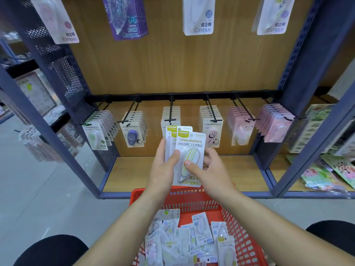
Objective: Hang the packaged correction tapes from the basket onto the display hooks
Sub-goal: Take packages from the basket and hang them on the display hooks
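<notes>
Packaged correction tapes [189, 156], a small fan of cards with yellow-green tops, are standing upright at the centre of the view. They are just below the middle display hook [170, 110] and above the far rim of the basket [240, 239]. Left hand [163, 169] is gripping the fan from its 9 o'clock edge, thumb lying across the front card and fingers curling behind. Right hand [213, 169] is pinching the front card from its 3 o'clock edge, thumb pressing on the clear blister and fingers reaching behind.

The red basket is sitting at 6 o'clock, between the person's dark-clad knees [53, 250]. It is carrying a loose heap of further packs [192, 237], which are lying flat and overlapping.

Black rail [192, 95] is running from 9 to 3 o'clock across the wooden back panel [172, 64]. Hooks are projecting from it, each bearing a row of hung packs:
- green-printed packs [95, 136] toward 9 o'clock;
- blue packs [132, 136] next to them;
- white cards on the middle hook, partly hidden behind the fan;
- cat-printed packs [212, 131];
- pink packs [240, 129] toward 3 o'clock.

Upper packs [198, 16] are hanging along 12 o'clock. Wooden shelf board [134, 173] is lying below the hooks, behind the hands.
</notes>
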{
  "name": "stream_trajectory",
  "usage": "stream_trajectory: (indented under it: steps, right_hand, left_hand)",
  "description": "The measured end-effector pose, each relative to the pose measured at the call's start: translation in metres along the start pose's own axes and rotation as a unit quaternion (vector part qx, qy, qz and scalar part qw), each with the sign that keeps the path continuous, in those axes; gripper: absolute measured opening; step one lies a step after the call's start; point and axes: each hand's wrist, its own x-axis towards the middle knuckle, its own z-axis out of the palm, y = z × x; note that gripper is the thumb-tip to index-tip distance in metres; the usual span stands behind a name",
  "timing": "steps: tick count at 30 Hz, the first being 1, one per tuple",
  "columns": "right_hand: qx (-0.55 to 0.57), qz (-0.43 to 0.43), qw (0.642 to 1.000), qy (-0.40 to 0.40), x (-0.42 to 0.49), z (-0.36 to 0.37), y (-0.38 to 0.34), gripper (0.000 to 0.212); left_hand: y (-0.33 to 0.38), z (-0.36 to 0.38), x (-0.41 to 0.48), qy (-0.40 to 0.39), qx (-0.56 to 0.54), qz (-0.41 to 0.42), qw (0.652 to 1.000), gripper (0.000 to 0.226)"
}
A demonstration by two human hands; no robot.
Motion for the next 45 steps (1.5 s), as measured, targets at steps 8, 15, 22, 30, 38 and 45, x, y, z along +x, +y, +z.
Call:
stream_trajectory:
  steps: [8,15,22,30,38,45]
  right_hand:
    - [0.023,-0.047,0.998,0.03,0.001,-0.007,-0.024,0.026]
    - [0.052,-0.044,0.996,0.05,0.004,-0.005,-0.043,0.029]
    - [0.09,-0.059,0.992,0.066,0.005,-0.004,-0.057,0.032]
    - [0.082,-0.074,0.991,0.078,0.01,0.003,-0.054,0.03]
    - [0.082,-0.035,0.996,0.024,0.01,0.034,-0.065,0.024]
    - [0.094,-0.044,0.995,-0.005,0.005,0.067,-0.082,0.022]
  left_hand:
    - [0.025,0.002,-0.005,-0.011,-0.047,0.067,0.997,0.043]
    - [0.039,-0.002,-0.008,0.007,-0.053,0.1,0.994,0.042]
    - [0.054,-0.011,-0.011,-0.039,-0.04,0.128,0.99,0.051]
    - [0.054,-0.018,-0.006,0.023,-0.071,0.105,0.992,0.049]
    - [0.055,-0.044,-0.013,0.101,-0.072,0.097,0.988,0.036]
    - [0.072,-0.079,-0.024,0.135,-0.046,0.102,0.985,0.042]
